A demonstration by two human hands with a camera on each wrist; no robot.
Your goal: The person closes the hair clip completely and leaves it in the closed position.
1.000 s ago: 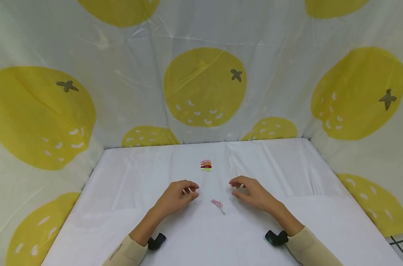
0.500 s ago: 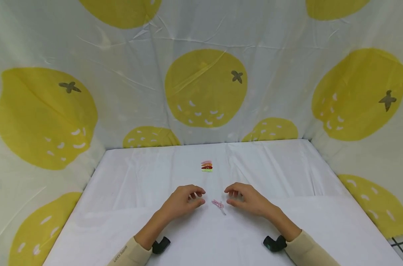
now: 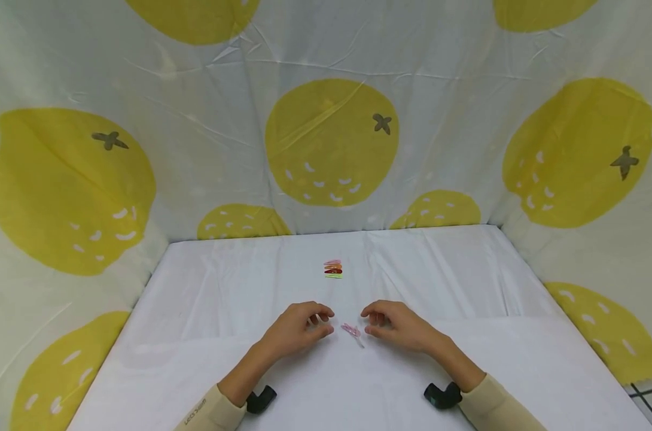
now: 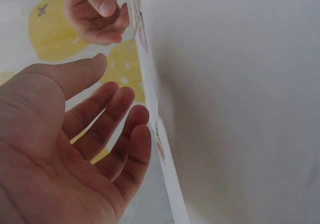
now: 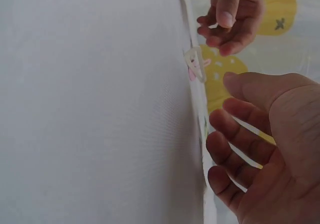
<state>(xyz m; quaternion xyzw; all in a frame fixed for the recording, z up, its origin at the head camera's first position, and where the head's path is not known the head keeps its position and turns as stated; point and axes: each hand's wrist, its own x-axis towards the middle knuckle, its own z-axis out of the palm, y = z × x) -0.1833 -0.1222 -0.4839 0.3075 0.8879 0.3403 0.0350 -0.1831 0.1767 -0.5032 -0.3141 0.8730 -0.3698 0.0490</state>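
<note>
On the white cloth (image 3: pixel 315 383), the slender pink hair clips (image 3: pixel 351 330) are flanked by left hand (image 3: pixel 295 327) and right hand (image 3: pixel 400 326), presumably for equal reach; fingers are loosely bent, slightly spread, nothing pinched.

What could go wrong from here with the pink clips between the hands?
The pink clips seem to overlap, so lifting one might drag another. The left hand and right hand flank them closely, so they could bump. The clips look small on the white tablecloth, so a pinch might slip.
</note>
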